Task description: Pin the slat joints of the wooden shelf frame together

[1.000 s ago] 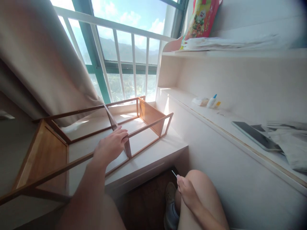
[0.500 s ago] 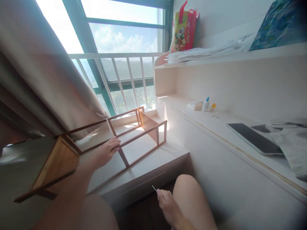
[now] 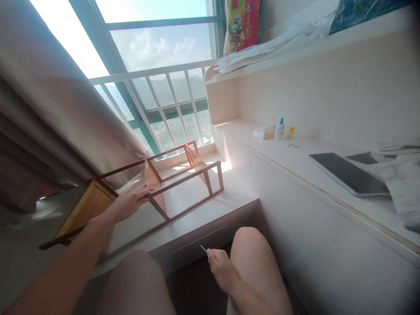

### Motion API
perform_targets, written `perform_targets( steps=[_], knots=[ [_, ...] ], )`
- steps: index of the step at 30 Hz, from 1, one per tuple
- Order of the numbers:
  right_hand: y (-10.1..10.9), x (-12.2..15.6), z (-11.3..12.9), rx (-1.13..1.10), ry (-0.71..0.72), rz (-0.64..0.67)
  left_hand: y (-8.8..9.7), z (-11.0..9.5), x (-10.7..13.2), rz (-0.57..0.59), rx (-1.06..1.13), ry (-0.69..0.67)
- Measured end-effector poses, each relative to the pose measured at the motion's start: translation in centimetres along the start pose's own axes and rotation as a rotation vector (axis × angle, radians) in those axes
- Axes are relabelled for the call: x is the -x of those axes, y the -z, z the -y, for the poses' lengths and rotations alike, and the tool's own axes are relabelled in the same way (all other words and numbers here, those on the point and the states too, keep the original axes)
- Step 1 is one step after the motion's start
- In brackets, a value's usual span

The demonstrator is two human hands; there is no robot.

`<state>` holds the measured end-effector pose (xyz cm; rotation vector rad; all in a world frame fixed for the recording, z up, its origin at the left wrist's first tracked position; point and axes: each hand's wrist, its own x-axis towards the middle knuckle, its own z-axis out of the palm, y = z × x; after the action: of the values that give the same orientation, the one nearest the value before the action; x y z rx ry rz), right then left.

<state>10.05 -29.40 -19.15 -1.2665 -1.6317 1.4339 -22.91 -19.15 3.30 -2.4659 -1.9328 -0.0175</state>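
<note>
A brown wooden shelf frame (image 3: 183,181) lies on its side on the white window ledge (image 3: 210,210). My left hand (image 3: 129,202) rests on one of its long rails near the middle crosspiece, fingers curled over the wood. My right hand (image 3: 220,267) sits low against my right knee, fingers pinched on a thin pale stick (image 3: 204,248) that points up and left.
A beige curtain (image 3: 55,109) hangs at left in front of a window with white bars (image 3: 170,94). On the white desk at right lie a dark tablet (image 3: 349,174), papers (image 3: 402,175), a glue bottle (image 3: 280,129). A colourful bag (image 3: 241,24) stands on the upper shelf.
The view has pulled back and tilted up, so the frame and both hands look smaller and lower. My left hand stays on the rail; my right hand keeps the stick.
</note>
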Motion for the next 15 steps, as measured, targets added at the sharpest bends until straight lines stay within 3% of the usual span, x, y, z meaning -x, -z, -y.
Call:
perform_targets(
  steps=[5,8,12,15],
  knots=[
    [-0.1,0.2,-0.2,-0.033,0.032,0.051,1.1,-0.2,3.2,0.011,-0.087,0.145],
    [-0.2,0.2,0.1,-0.042,0.051,0.097,2.0,-1.2,4.6,-0.094,-0.133,0.237],
    [-0.3,0.0,0.3,-0.006,0.049,0.151,4.3,-5.1,7.1,-0.354,0.055,0.351],
    [-0.9,-0.2,0.0,0.028,0.039,0.203,6.8,-9.4,10.9,-0.335,0.29,0.414]
  ],
)
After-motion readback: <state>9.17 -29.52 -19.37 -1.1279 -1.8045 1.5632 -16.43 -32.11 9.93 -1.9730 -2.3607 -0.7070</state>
